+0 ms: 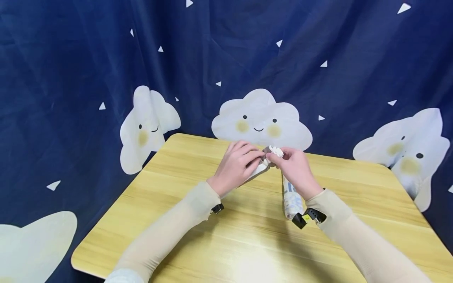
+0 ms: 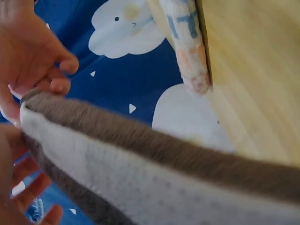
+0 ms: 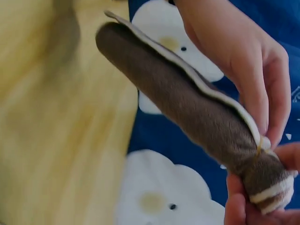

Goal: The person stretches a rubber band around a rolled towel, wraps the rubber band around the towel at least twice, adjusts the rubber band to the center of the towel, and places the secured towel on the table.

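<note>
Both hands work on a brown towel (image 3: 173,98) with white edging, rolled into a long tube and held over the far part of the table. A thin yellowish band (image 3: 258,150) cinches it close to one end, leaving a rounded knob striped white. My right hand (image 1: 295,167) grips that knob between thumb and fingers. Beside it, my left hand (image 1: 237,165) pinches the roll at the band, its fingertips at the white edge. The towel's long part runs back under the left forearm in the head view.
On the wooden table (image 1: 198,157), below the right hand, lies another rolled towel (image 1: 293,202), white with blue and orange patterning. A dark blue curtain (image 1: 247,47) with smiling clouds hangs right behind the table edge. Both wrists wear black straps.
</note>
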Action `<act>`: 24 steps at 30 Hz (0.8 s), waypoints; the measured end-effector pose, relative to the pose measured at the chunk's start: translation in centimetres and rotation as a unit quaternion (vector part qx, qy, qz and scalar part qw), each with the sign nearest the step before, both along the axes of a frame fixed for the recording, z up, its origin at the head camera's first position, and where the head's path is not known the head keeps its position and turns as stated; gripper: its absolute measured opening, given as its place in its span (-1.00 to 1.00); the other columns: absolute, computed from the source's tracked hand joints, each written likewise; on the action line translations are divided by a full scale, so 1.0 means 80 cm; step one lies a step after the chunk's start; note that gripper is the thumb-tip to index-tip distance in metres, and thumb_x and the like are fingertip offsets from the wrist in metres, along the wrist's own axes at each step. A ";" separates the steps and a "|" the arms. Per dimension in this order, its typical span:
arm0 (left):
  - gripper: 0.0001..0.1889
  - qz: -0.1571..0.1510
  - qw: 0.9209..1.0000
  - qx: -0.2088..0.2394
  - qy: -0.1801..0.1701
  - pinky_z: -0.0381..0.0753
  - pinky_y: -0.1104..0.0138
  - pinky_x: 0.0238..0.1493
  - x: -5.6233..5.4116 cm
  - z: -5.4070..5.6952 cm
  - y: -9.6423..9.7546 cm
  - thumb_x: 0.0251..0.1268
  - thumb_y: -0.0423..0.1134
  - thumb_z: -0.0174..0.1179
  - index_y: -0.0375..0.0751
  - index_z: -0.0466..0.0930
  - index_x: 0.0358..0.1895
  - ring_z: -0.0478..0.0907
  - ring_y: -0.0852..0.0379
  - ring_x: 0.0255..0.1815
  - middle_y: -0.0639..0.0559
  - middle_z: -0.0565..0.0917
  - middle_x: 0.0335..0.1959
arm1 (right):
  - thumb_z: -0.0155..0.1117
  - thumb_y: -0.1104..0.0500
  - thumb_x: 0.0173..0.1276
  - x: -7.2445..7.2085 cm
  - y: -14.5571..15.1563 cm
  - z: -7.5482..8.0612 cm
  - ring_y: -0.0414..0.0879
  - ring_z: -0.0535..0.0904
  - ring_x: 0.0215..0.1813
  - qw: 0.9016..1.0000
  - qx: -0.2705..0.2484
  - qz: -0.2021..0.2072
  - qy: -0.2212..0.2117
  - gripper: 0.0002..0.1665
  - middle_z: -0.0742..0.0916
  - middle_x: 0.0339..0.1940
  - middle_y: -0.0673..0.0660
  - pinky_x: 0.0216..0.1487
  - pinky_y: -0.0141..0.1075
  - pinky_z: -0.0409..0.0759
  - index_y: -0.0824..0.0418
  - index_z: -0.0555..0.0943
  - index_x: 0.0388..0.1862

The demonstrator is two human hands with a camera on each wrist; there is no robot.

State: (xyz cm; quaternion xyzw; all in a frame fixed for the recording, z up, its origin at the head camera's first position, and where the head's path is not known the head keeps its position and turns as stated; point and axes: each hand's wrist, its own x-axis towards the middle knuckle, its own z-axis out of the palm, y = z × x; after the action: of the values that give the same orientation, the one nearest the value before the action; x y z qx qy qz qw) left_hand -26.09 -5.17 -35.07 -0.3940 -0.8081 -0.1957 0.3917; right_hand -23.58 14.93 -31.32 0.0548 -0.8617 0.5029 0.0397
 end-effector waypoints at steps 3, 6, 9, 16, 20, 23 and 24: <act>-0.79 -0.009 0.997 -0.070 0.004 0.40 0.20 0.17 -0.007 0.007 0.001 0.43 -0.18 0.20 -0.03 0.76 0.00 0.51 0.10 0.13 0.15 0.72 -0.06 | 0.33 -0.04 0.37 0.001 0.000 -0.010 -0.15 0.54 -0.34 0.997 -0.058 -0.018 -0.041 -0.59 0.67 -0.45 -0.09 -0.24 -0.34 0.48 0.32 0.69 -0.12; -0.80 -0.027 0.990 -0.138 -0.008 0.38 0.23 0.17 -0.015 0.011 0.002 0.40 -0.20 0.24 -0.01 0.77 0.00 0.49 0.12 0.13 0.17 0.71 -0.09 | 0.32 0.00 0.38 0.002 0.003 -0.020 -0.17 0.57 -0.31 0.992 -0.094 -0.025 -0.077 -0.60 0.67 -0.42 -0.12 -0.08 -0.31 0.48 0.36 0.67 -0.12; -0.82 -0.048 0.982 -0.182 -0.025 0.38 0.27 0.13 -0.022 0.012 0.004 0.40 -0.20 0.25 0.02 0.78 -0.04 0.48 0.15 0.08 0.21 0.72 -0.13 | 0.33 0.01 0.38 0.003 0.007 -0.030 -0.15 0.53 -0.28 0.989 -0.103 -0.028 -0.102 -0.67 0.62 -0.45 -0.11 -0.02 -0.27 0.39 0.30 0.65 -0.23; -0.88 -0.088 0.976 -0.197 -0.028 0.39 0.29 0.02 -0.029 0.008 0.011 0.42 -0.22 0.20 0.04 0.74 -0.20 0.46 0.16 -0.04 0.23 0.67 -0.23 | 0.30 0.04 0.39 0.004 0.013 -0.044 -0.14 0.54 -0.30 0.986 -0.120 -0.022 -0.114 -0.74 0.63 -0.52 -0.12 0.01 -0.25 0.37 0.23 0.61 -0.32; -0.89 -0.105 0.973 -0.204 -0.017 0.40 0.27 -0.03 -0.027 0.009 0.014 0.39 -0.23 0.17 0.03 0.69 -0.23 0.43 0.15 -0.12 0.19 0.58 -0.25 | 0.27 0.04 0.40 0.004 0.014 -0.045 -0.13 0.57 -0.28 0.987 -0.109 -0.015 -0.114 -0.73 0.66 -0.48 -0.10 0.03 -0.22 0.47 0.26 0.61 -0.26; -0.92 -0.119 0.971 -0.204 -0.031 0.39 0.30 -0.07 -0.029 0.009 0.016 0.33 -0.25 0.18 0.03 0.66 -0.27 0.37 0.17 -0.20 0.16 0.48 -0.28 | 0.28 0.03 0.40 0.004 0.014 -0.045 -0.11 0.55 -0.22 0.989 -0.099 -0.013 -0.110 -0.72 0.64 -0.41 -0.07 0.00 -0.25 0.51 0.25 0.59 -0.27; -0.93 -0.124 0.971 -0.203 -0.038 0.38 0.31 -0.09 -0.030 0.009 0.016 0.32 -0.26 0.18 0.03 0.64 -0.29 0.35 0.18 -0.22 0.16 0.45 -0.29 | 0.28 0.02 0.40 0.004 0.014 -0.045 -0.11 0.54 -0.22 0.990 -0.096 -0.012 -0.107 -0.71 0.63 -0.39 -0.07 -0.02 -0.27 0.51 0.25 0.57 -0.28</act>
State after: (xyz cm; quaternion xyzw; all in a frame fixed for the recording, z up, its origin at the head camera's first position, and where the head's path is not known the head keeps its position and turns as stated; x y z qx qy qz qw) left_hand -28.51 -3.89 -34.37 -0.5543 -0.7903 -0.0896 0.2454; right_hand -23.25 16.09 -34.94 -0.0139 -0.8093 0.5858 -0.0417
